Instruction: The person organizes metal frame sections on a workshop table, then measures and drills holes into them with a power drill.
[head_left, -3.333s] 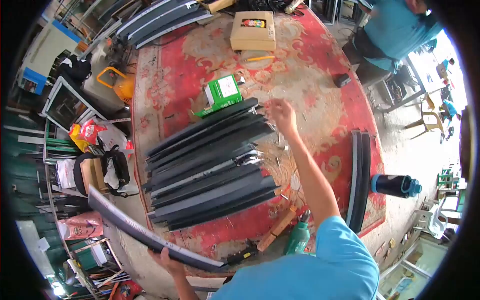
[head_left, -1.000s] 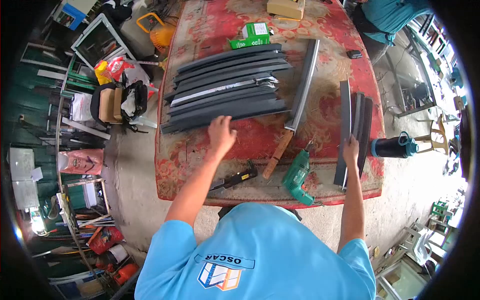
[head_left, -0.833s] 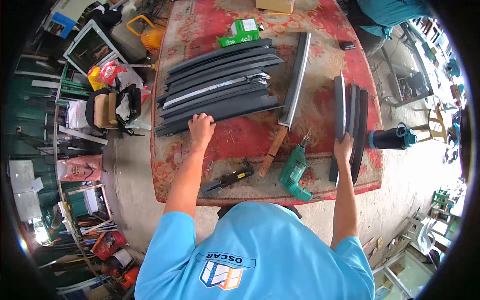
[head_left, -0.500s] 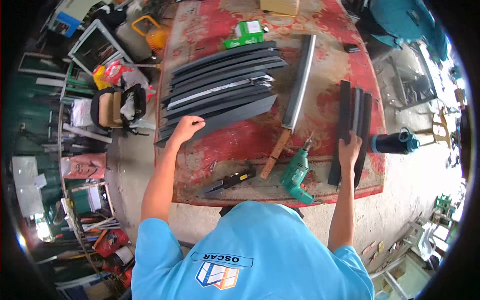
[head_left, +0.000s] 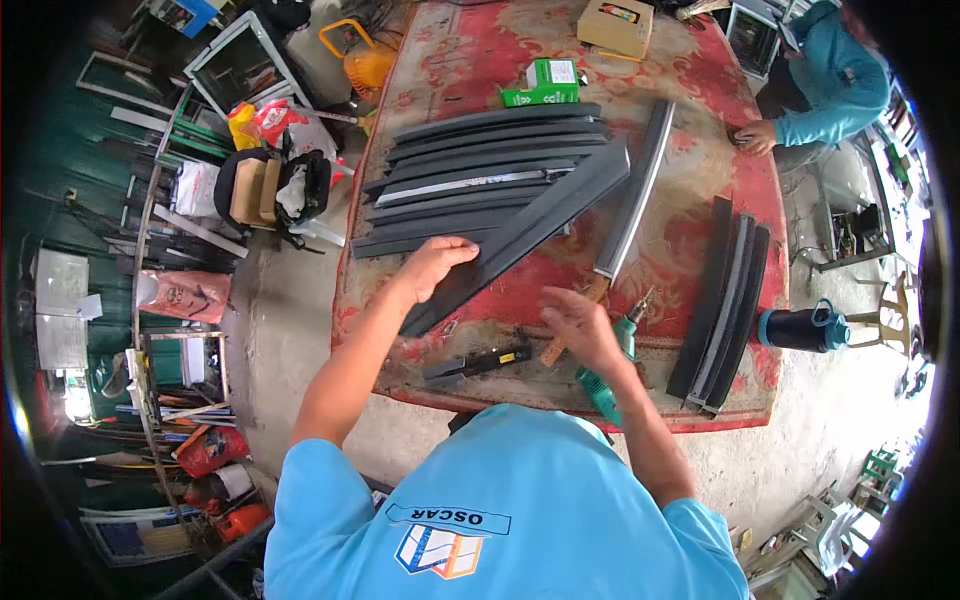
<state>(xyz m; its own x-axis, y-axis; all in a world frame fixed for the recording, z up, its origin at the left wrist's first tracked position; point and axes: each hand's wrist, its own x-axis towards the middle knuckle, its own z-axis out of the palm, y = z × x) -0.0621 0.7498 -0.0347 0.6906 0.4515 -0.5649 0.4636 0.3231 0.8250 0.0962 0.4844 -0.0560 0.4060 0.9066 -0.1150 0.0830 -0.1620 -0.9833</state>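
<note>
My left hand (head_left: 440,268) pinches the edge of a long dark grey profile strip (head_left: 545,215), which lies slantwise with its far end raised over the stack. Beneath and behind it is the stack of several dark strips (head_left: 470,148). My right hand (head_left: 583,325) hovers with fingers apart above a green power drill (head_left: 600,395), partly covering it, and holds nothing. Near it lies a long silver-edged profile (head_left: 640,190), with a wooden piece (head_left: 555,348) at its near end. A black tool with a yellow label (head_left: 480,363) lies by the front edge.
More dark strips (head_left: 722,310) lie at the table's right, beside a dark blue bottle (head_left: 800,330). A green box (head_left: 545,85) and a cardboard box (head_left: 615,28) sit farther back. At the far right edge rests a co-worker's hand (head_left: 760,137). Bags and frames crowd the left.
My right hand has left the right-hand strips and moved left over the drill. My left hand has pulled a strip off the stack's near side, swinging it slantwise. A co-worker's hand has appeared.
</note>
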